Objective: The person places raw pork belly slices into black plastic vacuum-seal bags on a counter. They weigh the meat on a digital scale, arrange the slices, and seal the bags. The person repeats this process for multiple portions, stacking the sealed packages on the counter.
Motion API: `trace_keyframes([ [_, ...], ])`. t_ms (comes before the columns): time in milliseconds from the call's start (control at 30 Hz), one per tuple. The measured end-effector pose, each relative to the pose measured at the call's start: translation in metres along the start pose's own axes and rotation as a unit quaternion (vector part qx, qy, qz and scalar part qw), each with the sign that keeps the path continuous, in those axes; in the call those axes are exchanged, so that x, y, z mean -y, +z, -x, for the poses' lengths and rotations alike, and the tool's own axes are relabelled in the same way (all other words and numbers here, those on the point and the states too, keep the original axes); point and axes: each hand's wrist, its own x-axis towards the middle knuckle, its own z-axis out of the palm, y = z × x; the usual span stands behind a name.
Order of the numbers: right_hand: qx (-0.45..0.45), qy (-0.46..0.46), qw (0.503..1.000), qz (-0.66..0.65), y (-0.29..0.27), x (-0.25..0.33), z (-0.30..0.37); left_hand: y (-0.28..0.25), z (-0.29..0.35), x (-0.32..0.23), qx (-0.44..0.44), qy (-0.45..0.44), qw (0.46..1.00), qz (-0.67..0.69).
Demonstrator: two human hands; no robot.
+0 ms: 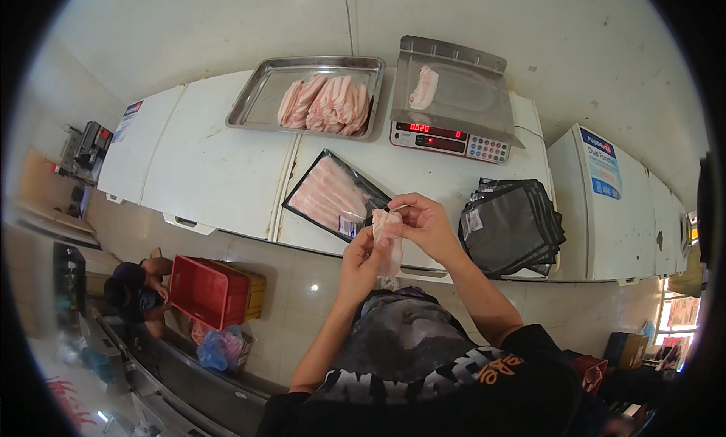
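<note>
Light is soft and fairly even; a bright opening [674, 317] at far right washes out. A small glare spot marks the tiled floor [291, 312]. Fisheye distortion curves the white chest freezers [215, 153]; the lower left looks hazy.

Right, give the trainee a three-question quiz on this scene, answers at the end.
1. What do the left grip and right grip hold between them?
2. True or false: the metal tray stands to the right of the scale.
3. Which lies on the scale: A, a black bag; B, a single slice; C, a red crate?

Key: 1. A pale slice of meat. 2. False; it stands to the left. 3. B.
</note>
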Motion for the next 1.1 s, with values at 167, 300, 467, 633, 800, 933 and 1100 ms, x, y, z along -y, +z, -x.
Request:
trace_keyframes([
  [167,0.011,-0.162,0.938,0.307,0.011,0.012,0.003,-0.006,-0.001,0.002,-0.027,0.034,0.998,-0.047],
  [300,0.023,-0.218,0.885,0.411,0.026,0.018,0.005,-0.007,-0.001,0.008,-0.057,0.049,0.994,-0.085],
  [467,0.038,-0.066,0.928,0.365,0.028,0.02,0.011,-0.007,0.003,0.011,-0.096,0.124,0.956,-0.248],
  [633,0.088,-0.015,0.933,0.348,0.022,0.021,0.01,-0.008,0.007,0.008,-0.108,0.16,0.932,-0.308],
  [800,0.055,0.052,0.965,0.25,0.022,0.008,0.014,-0.012,0.012,0.003,-0.1,0.128,0.925,-0.343],
  [933,0.006,0.097,0.974,0.205,0.012,-0.006,0.014,-0.021,0.01,-0.001,-0.067,0.105,0.957,-0.264],
  [1100,-0.035,0.069,0.989,0.126,-0.003,-0.014,0.011,-0.038,0.014,-0.002,-0.027,0.138,0.967,-0.212],
])
